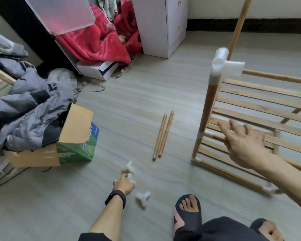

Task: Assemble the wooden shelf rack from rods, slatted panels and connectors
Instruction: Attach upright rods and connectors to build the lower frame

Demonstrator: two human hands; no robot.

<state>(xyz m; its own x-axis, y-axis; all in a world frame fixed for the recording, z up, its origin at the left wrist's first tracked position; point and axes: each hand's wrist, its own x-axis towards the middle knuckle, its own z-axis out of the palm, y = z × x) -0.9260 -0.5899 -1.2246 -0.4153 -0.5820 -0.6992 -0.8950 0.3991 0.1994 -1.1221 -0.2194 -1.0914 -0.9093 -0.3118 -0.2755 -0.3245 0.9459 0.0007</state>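
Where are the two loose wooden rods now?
In the head view, the two loose wooden rods lie side by side on the floor near the centre, left of the half-built rack.

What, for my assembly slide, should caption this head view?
Left hand pinches a white connector on the floor; right hand rests flat on a slatted panel of the half-built rack.

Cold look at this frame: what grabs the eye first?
The half-built rack at right, its upright rod capped by a white three-way connector, with the right hand spread over its slats. Lower centre, the left hand pinches a floor connector; two loose rods lie just beyond.
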